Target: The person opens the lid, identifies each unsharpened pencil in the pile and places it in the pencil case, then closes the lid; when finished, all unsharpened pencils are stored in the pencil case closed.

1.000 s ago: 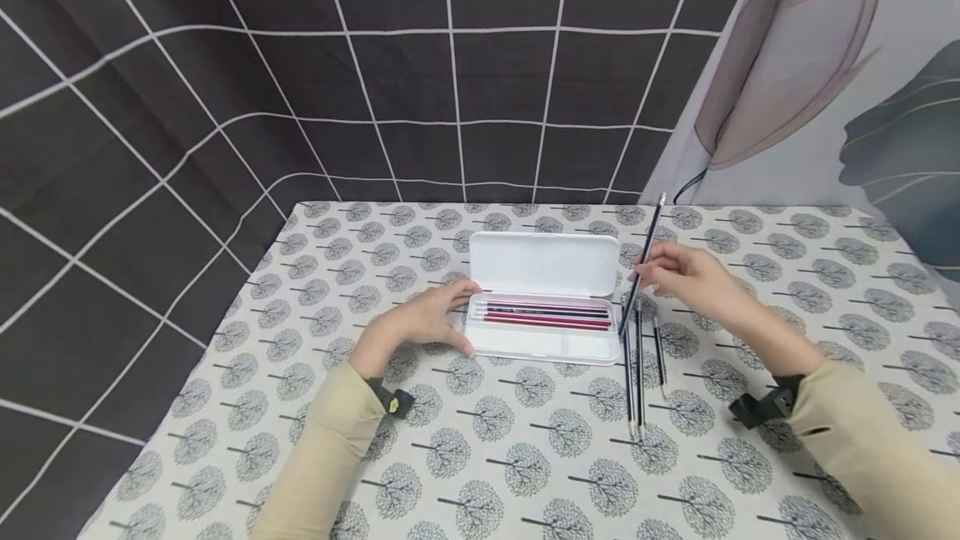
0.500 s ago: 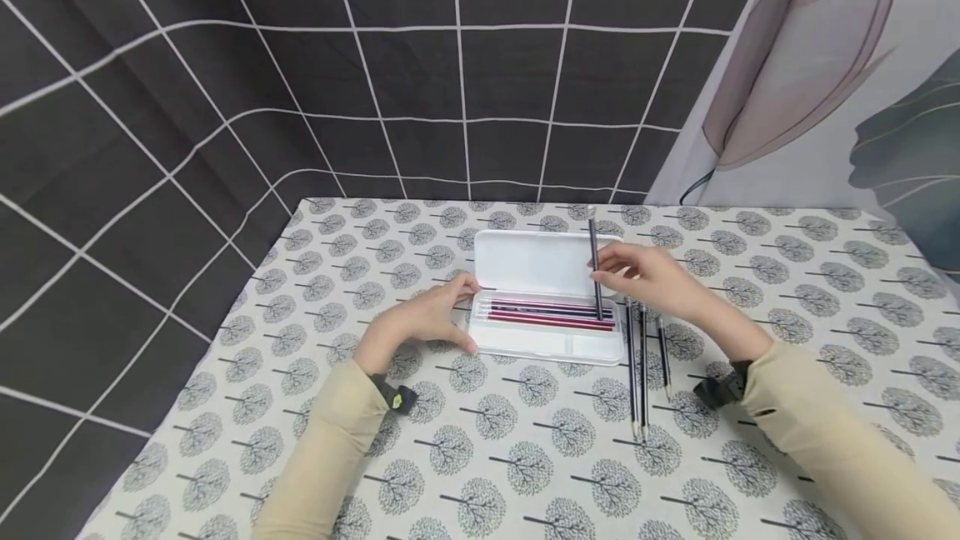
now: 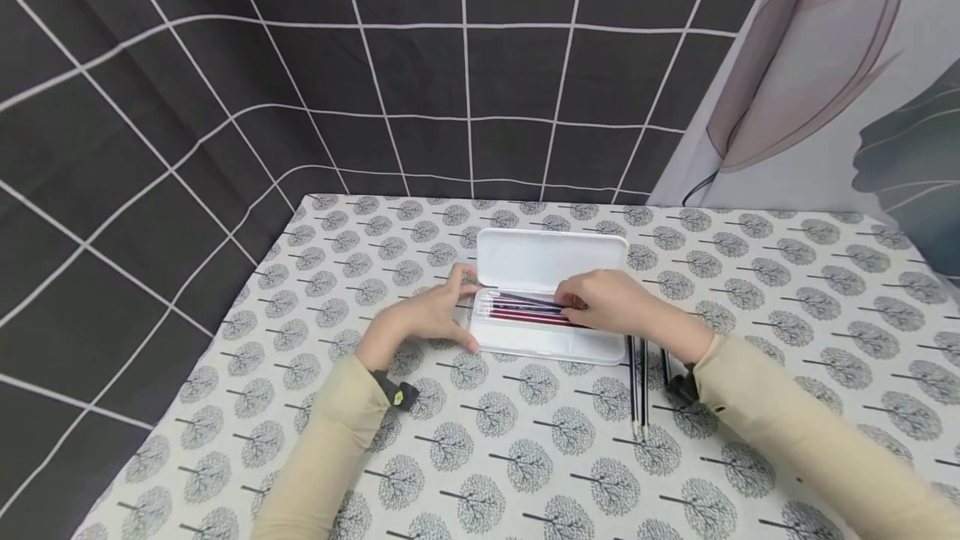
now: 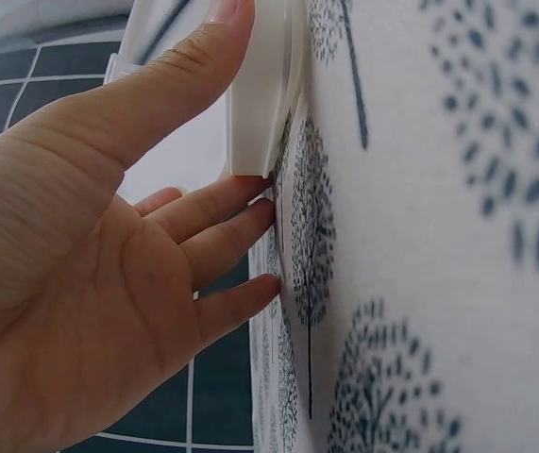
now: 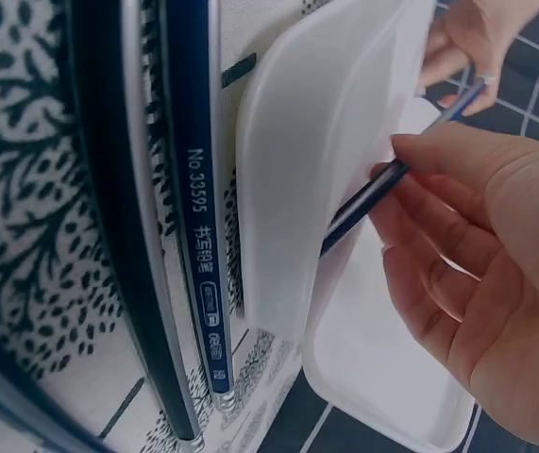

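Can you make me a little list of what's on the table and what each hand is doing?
Table cover: cloth with a tree print.
Case: white pencil case, open, lid tipped back.
Inside the case: red and dark pencils lying side by side.
Left hand: fingers straight, touching the case's left end.
Right hand: pinches a dark blue pencil, laid low over the case.
Beside the case: loose pencils on the cloth, to the case's right.
Behind: dark curtain with white grid lines.
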A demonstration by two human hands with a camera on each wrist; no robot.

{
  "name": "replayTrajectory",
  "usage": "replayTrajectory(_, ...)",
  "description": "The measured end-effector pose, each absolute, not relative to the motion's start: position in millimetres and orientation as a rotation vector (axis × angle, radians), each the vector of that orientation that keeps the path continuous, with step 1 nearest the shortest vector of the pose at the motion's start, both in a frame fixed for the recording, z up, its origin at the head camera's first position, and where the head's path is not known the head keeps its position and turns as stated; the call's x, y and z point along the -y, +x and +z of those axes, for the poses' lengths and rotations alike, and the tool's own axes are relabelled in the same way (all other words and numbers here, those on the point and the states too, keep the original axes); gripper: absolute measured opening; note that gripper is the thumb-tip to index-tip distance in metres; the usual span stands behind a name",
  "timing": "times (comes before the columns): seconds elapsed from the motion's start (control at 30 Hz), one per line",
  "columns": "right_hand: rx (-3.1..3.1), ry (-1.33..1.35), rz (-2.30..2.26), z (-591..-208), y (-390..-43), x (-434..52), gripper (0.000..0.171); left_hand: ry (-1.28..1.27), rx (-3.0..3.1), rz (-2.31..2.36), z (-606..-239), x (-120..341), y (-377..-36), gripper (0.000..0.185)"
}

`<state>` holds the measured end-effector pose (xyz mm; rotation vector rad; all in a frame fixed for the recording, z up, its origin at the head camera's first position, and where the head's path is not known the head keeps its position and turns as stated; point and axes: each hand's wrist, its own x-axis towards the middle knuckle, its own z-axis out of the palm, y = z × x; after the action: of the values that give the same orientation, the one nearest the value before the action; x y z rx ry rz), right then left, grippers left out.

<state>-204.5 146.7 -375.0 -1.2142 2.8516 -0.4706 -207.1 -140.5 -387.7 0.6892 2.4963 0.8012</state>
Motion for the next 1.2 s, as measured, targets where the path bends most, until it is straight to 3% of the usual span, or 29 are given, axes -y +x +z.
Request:
replayTrajectory(0.27, -2.79, -1.253, -0.412, -378.1, -206.8, -146.4, 0.008, 0.695, -2.49, 0.791, -388.0, 140.1, -208.4, 0.109)
replayTrajectory(0.53, -2.904, -1.297, -0.743, -364.4, -211.6, -177.3, 0.015, 0.701, -2.447, 1.009, -379.4, 139.6, -218.0, 0.115)
replayTrajectory(0.7, -3.085, -1.191, -0.997, -351.0, -225.2, -193.0, 0.026, 0.738, -2.599, 1.152, -365.1, 137.2, -229.7, 0.096)
replayTrajectory(0.8, -3.065, -1.012, -1.065, -347.4, -236.3, -198.6, 0.036, 0.761, -2.76, 1.142, -357.2, 126.8, -239.1, 0.076)
replayTrajectory(0.93, -2.957, -0.868, -0.989, -349.7, -244.1, -202.5, 0.037, 0.711, -2.919, 1.121, -354.6, 108.2, -249.1, 0.044)
replayTrajectory(1.07, -2.986, -0.837, -0.938, -354.3, -239.7, -201.3, 0.032, 0.699, -2.999, 1.167, -356.8, 99.9, -252.2, 0.029)
replayTrajectory(1.2, -3.078, -1.023, -1.022, -362.3, -223.5, -198.8, 0.029, 0.692, -3.008, 1.191, -354.0, 103.4, -237.5, 0.022)
